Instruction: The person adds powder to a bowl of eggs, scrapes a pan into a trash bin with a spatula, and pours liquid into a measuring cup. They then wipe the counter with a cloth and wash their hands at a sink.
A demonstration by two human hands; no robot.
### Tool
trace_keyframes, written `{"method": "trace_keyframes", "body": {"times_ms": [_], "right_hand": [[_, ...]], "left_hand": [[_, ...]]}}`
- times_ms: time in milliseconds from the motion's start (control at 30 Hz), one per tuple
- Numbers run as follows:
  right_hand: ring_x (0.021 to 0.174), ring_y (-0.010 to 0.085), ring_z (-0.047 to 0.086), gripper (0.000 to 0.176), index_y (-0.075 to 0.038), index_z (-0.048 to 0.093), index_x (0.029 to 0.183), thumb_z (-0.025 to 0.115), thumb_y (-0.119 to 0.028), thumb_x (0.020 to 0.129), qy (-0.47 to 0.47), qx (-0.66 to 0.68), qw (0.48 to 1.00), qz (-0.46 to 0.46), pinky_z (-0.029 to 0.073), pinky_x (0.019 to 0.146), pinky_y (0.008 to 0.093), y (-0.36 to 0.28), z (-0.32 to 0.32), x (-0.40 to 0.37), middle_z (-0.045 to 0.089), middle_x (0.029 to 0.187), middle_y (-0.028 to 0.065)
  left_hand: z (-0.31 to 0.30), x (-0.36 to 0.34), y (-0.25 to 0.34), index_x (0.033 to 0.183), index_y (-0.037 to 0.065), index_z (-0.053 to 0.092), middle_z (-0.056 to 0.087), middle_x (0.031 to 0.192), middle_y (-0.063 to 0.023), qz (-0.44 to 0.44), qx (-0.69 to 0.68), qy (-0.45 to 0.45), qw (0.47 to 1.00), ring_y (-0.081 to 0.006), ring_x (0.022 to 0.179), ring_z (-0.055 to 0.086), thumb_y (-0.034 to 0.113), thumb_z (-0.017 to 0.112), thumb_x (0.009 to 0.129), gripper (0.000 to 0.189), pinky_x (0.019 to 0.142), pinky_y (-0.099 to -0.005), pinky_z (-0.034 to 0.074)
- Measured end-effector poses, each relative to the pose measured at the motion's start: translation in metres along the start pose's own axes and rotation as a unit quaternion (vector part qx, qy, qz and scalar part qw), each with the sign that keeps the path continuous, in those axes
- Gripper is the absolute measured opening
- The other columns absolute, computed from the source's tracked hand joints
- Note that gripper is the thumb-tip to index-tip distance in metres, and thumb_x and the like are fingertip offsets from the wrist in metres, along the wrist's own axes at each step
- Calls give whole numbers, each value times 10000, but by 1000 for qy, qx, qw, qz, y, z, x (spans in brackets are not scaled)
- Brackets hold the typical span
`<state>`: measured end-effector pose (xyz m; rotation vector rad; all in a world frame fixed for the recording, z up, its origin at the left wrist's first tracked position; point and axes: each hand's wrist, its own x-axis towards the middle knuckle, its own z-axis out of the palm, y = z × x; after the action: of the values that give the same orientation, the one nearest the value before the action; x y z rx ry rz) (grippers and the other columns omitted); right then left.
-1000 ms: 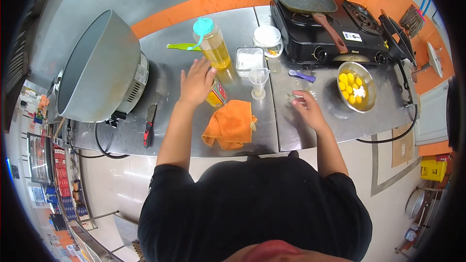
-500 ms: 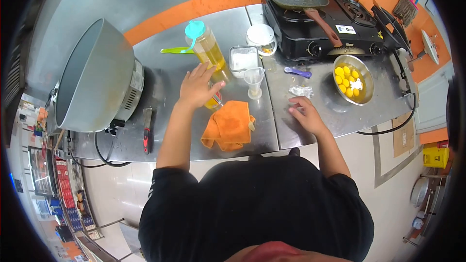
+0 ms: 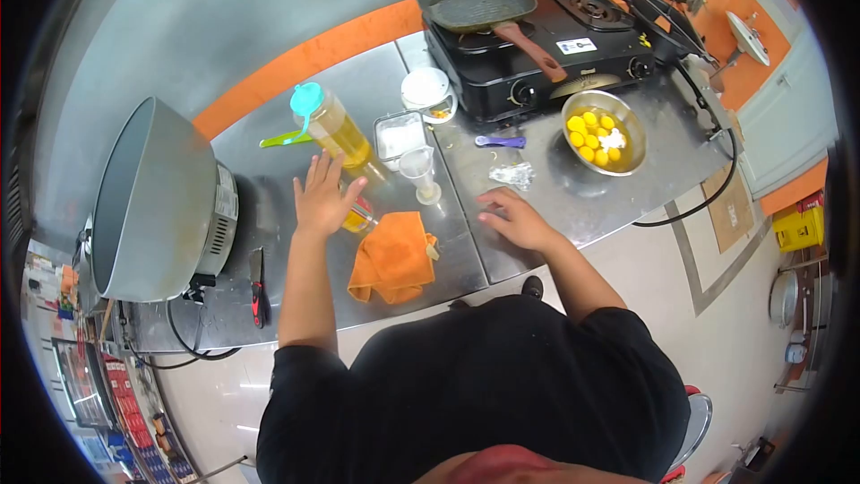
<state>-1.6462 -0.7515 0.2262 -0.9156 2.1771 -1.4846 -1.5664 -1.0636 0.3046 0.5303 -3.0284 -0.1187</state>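
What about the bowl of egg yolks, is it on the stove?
No, the bowl stands on the steel counter in front of the stove.

You have two hands here, one left hand (image 3: 324,202) and one right hand (image 3: 520,219). On or over the surface (image 3: 573,208) you can count one bottle (image 3: 340,131), one can (image 3: 357,218), one cloth (image 3: 392,257), one plastic cup (image 3: 417,165), one square box (image 3: 386,158), one white tub (image 3: 425,87), one purple spoon (image 3: 500,142), one crumpled clear wrap (image 3: 512,176), one scraper (image 3: 258,294) and one green handle (image 3: 283,139). At far right is one stove (image 3: 491,88) with two knobs (image 3: 523,93) and one square pan (image 3: 475,4). At left you have one big pot (image 3: 166,206). At right, one metal bowl (image 3: 638,139) holds at least eight yolks (image 3: 588,153), too crowded for you to count exactly.
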Motion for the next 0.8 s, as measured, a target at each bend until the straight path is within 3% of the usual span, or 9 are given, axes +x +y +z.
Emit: {"method": "trace_keyframes", "body": {"times_ms": [133, 200, 267, 367, 500, 533, 600, 700, 800], "right_hand": [[890, 243, 521, 325, -60, 545, 1087, 605, -222, 812, 2, -34, 996, -77, 429, 797, 323, -3, -1, 4, 505, 994, 122], [872, 227, 534, 337, -52, 541, 1101, 591, -238, 825, 7, -55, 996, -76, 435, 786, 326, -6, -6, -3, 535, 974, 117], [843, 215, 550, 366, -38, 533, 1122, 583, -258, 834, -24, 3, 1000, -17, 443, 768, 341, 5, -2, -11, 570, 940, 112], [639, 55, 486, 337, -34, 540, 1117, 606, -194, 828, -158, 87, 981, 74, 425, 593, 209, 12, 6, -16, 550, 729, -17], [643, 50, 498, 301, -11, 520, 1122, 578, -61, 831, -361, 150, 915, 97, 421, 598, 198, 18, 41, -9, 548, 739, -17], [643, 50, 498, 301, -11, 520, 1122, 578, -61, 831, -420, 127, 895, 81, 421, 598, 198, 11, 55, 2, 548, 739, -17], [706, 66, 522, 271, -4, 520, 1112, 546, -42, 845, -511, 198, 835, 49, 435, 654, 204, -3, 89, 8, 560, 796, 11], [771, 85, 532, 258, 0, 519, 1106, 527, -33, 851, -614, 227, 754, 53, 445, 709, 220, -43, 154, 12, 571, 865, 43], [828, 107, 544, 229, 6, 533, 1080, 507, -24, 854, -674, 161, 720, 21, 449, 753, 235, -105, 224, -7, 576, 917, 54]], "left_hand": [[5, -9, -2, 1303, 130, 382, 305, 1394, -94, 31, -29, 106, 993, -257, 1307, 241, 452, 489, 825, 586, 1037, -527, 135], [4, -29, 0, 1235, 118, 449, 421, 1303, -104, 78, -91, 251, 961, -279, 1251, 332, 332, 578, 782, 517, 1021, -517, 171], [3, -58, 8, 1174, 112, 493, 503, 1196, -104, 70, -159, 279, 944, -290, 1171, 414, 238, 624, 739, 471, 1004, -512, 199], [28, -102, 10, 1119, 110, 521, 534, 1117, -101, 25, -203, 264, 943, -284, 1105, 457, 210, 619, 745, 400, 979, -502, 237], [66, -173, 18, 1073, 109, 546, 562, 1031, -90, -64, -190, 264, 944, -272, 1021, 509, 128, 604, 750, 329, 892, -435, 350], [73, -194, 20, 1073, 109, 546, 562, 1031, -90, -125, -177, 288, 933, -272, 1021, 509, 128, 604, 750, 329, 892, -435, 350], [84, -239, 24, 1053, 117, 559, 565, 1014, -92, -200, -322, 191, 905, -265, 975, 531, 89, 583, 753, 302, 861, -403, 395], [145, -335, 18, 1058, 119, 562, 561, 1026, -109, -364, -302, 195, 859, -282, 964, 537, 91, 571, 751, 308, 862, -380, 411], [232, -492, 37, 1150, 136, 532, 532, 1147, -133, -642, -272, 52, 716, -306, 1066, 501, 95, 541, 754, 398, 912, -379, 401]]}}
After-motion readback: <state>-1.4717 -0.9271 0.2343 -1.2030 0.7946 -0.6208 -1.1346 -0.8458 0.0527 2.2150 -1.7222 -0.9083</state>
